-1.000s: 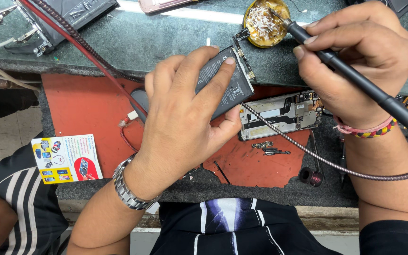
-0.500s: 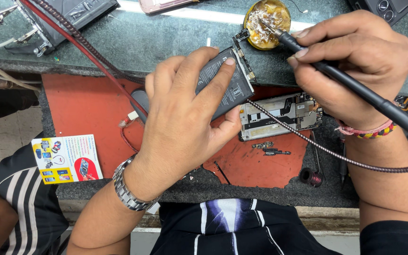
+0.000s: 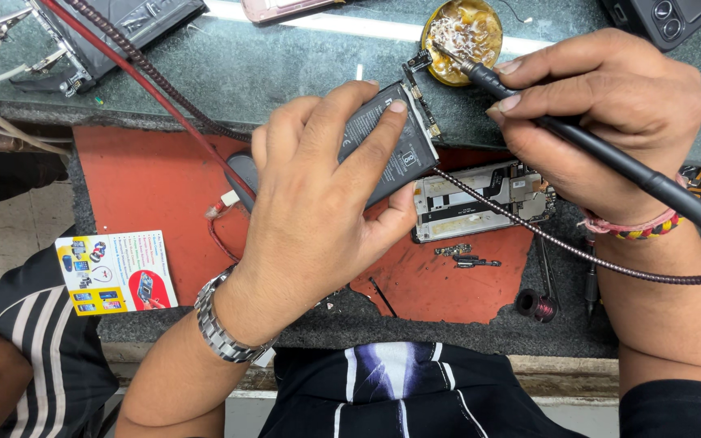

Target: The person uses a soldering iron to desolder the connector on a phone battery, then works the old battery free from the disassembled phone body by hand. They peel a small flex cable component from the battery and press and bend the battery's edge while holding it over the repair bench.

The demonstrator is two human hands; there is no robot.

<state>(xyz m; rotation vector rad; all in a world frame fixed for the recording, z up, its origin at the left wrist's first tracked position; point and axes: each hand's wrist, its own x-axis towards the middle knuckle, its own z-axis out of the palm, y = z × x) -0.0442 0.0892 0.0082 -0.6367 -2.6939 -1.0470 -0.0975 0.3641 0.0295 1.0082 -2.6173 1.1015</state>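
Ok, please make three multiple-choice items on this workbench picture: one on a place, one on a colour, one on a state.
1. Where does the tip of the soldering iron rest?
A. in the round tin of brass wool
B. on the picture card
C. on the wire spool

2. What colour is the mat under the hands?
A. blue
B. red-orange
C. white

3. How is the battery held?
A. lying loose on the mat
B. clamped in a vice
C. gripped in the left hand

Answers: 1 A, the tip lies at the round tin; 2 B, the mat is red-orange; 3 C, the left hand wraps it, while the right hand holds the iron.
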